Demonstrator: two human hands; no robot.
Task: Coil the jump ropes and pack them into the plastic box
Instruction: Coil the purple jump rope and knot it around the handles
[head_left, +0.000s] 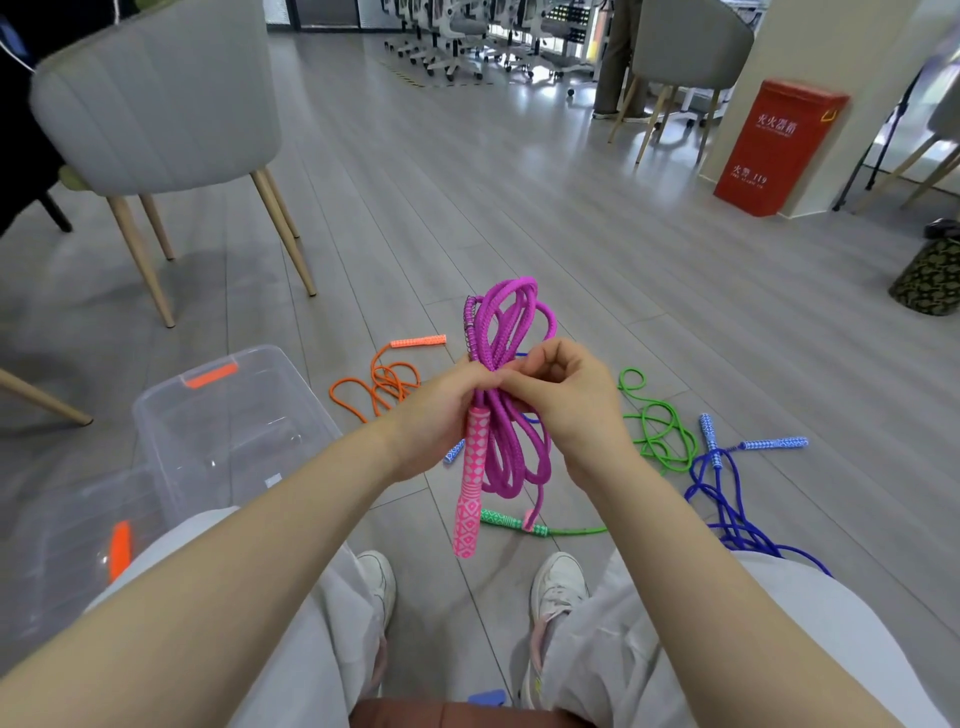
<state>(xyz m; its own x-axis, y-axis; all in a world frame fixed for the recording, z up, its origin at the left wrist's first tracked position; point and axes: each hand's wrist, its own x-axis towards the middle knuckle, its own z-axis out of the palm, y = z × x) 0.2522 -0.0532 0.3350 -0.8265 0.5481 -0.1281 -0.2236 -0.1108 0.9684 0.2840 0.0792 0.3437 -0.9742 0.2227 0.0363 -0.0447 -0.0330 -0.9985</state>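
A purple jump rope (506, 322) is bundled into loops in front of me, its pink patterned handle (471, 486) hanging down. My left hand (439, 415) grips the middle of the bundle. My right hand (566, 400) pinches the rope at the same spot from the right. A clear plastic box (228, 415) with an orange latch stands open on the floor to my left. Loose on the floor lie an orange rope (382, 387), a green rope (657, 436) and a blue rope (727, 493).
The box lid (62, 545) with an orange clip lies at my lower left. A grey chair (156, 104) stands at the back left and a red fire cabinet (776, 148) at the back right. My feet in white shoes (558, 587) rest below the ropes.
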